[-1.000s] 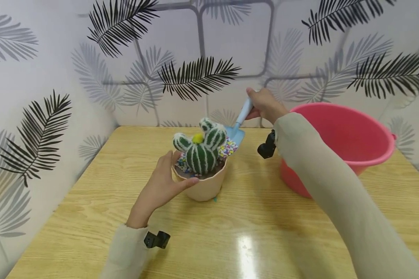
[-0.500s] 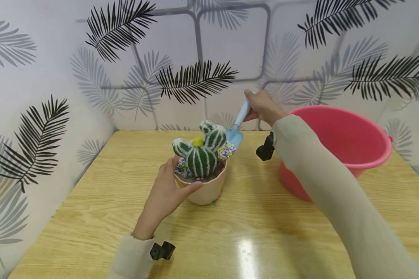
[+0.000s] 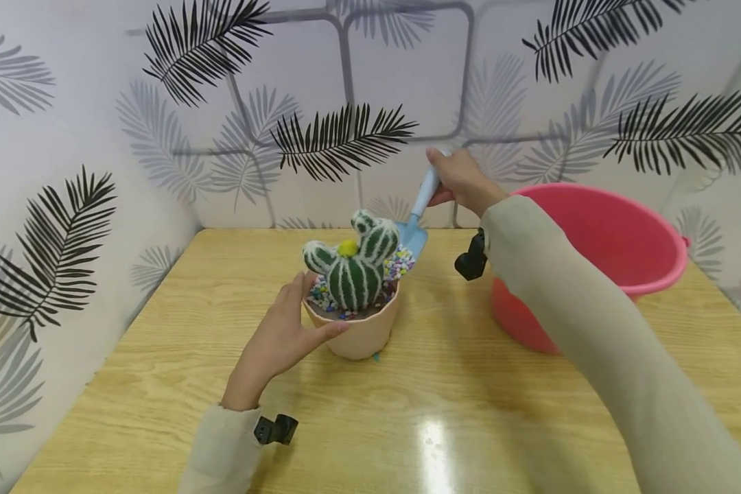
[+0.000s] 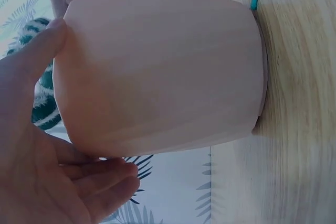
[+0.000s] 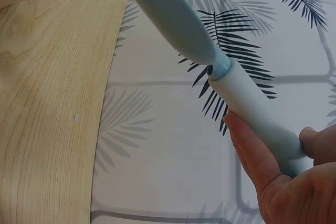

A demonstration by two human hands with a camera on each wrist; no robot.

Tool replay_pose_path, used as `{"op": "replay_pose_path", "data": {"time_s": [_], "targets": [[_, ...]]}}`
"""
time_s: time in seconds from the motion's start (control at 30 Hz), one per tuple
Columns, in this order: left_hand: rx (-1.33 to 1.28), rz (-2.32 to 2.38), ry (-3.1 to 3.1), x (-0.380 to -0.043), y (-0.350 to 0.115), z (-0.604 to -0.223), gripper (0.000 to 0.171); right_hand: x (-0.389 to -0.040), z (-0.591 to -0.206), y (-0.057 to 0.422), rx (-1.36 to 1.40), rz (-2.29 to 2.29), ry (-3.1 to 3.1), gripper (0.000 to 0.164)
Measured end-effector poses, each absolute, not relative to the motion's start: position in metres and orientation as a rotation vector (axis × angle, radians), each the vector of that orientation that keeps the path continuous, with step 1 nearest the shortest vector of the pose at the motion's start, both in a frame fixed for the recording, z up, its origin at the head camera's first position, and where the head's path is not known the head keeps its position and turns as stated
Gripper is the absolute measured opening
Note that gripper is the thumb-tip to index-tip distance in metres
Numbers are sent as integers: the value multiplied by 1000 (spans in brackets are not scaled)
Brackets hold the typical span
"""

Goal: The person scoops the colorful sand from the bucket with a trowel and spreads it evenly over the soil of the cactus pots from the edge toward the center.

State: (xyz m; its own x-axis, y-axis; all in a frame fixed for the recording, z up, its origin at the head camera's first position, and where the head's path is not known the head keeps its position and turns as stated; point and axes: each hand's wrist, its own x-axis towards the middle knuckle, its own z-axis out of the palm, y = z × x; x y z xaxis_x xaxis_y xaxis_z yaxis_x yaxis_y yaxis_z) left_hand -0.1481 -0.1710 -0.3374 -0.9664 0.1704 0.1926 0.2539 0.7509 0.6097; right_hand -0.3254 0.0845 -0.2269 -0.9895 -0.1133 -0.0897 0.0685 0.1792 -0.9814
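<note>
Left hand (image 3: pixel 280 336) held one pot (image 3: pixel 361 337) | right hand (image 3: pixel 464 180) gripped one trowel (image 3: pixel 412 236) | pot stood on one table (image 3: pixel 469 425), one cactus (image 3: pixel 353 283) inside | pebbles (image 3: pixel 400 263), too many to count, lay on trowel and in pot | one pink bucket (image 3: pixel 519 315) stood at right

Location: indoors, home-like in finish; whether a dwelling or a furnished work corner cannot be determined. The rear wall (image 3: pixel 407 82) and the left-hand wall (image 3: pixel 12 165) bear a pale covering printed with black and grey palm fronds; rounded grey outlines also appear on the rear one. This is decoration of a household type. A table (image 3: pixel 346 425) with a glossy, light wood-grain top stands against the rear wall and shows a bright reflection (image 3: pixel 434 453). Articles observed are domestic in character: a cactus (image 3: pixel 355 283) in a beige pot (image 3: pixel 361 336), a light-blue trowel (image 3: pixel 412 237) and a pink bucket (image 3: pixel 519 315).
</note>
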Motion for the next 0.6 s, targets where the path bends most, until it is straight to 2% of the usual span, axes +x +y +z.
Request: {"op": "replay_pose_path", "data": {"time_s": [0.27,0.47,0.6], "targets": [[-249,-917,-2858,-144,-162,-336,106,-320,-217,82,-121,-1839,2407,47],[-222,-886,-2866,-142,-159,-335,105,-315,-210,79,-181,-1855,2418,35],[-215,-887,-2870,-142,-157,-334,105,-311,-203,80,-196,-1846,2421,40]]}}
